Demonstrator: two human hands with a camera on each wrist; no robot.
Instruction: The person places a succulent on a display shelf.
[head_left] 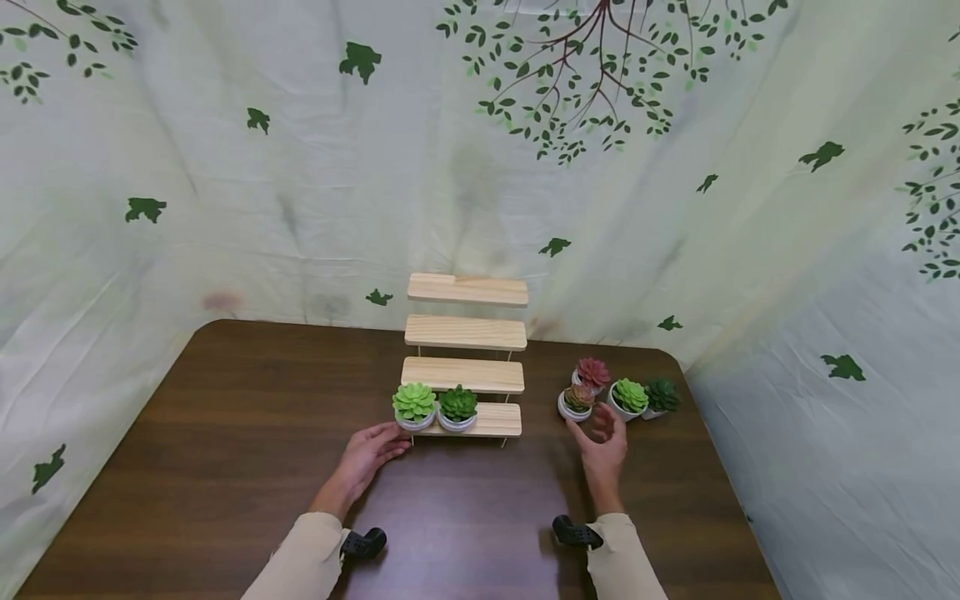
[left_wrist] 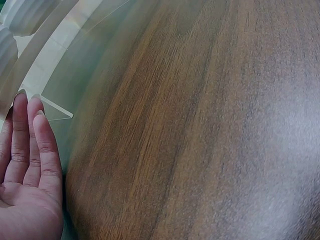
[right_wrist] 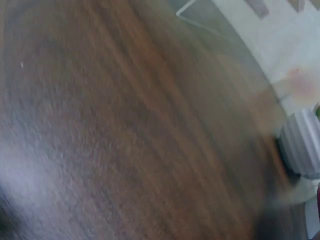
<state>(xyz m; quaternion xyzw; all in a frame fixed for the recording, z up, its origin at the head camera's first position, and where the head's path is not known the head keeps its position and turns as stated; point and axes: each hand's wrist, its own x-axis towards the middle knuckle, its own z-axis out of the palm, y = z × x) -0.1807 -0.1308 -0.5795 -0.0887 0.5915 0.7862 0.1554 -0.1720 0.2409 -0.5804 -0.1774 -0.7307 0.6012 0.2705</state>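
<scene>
Your right hand (head_left: 604,450) spreads thumb and fingers beside the brownish plant (head_left: 577,402), contact unclear; your left hand (head_left: 367,457), fingers straight, lies at the bottom shelf (head_left: 497,419), perhaps steadying it beneath the light-green plant (head_left: 414,403) and dark-green plant (head_left: 457,404).

Cream sleeves (head_left: 300,557) are worn with rounded black wrist cameras (head_left: 364,544).

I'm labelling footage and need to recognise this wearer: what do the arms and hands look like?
Both the left hand and right hand are bare, without gloves. The left sleeve and right sleeve are plain pale beige. A small, rounded black device sits at each wrist, left device and right device. No cables show.
</scene>
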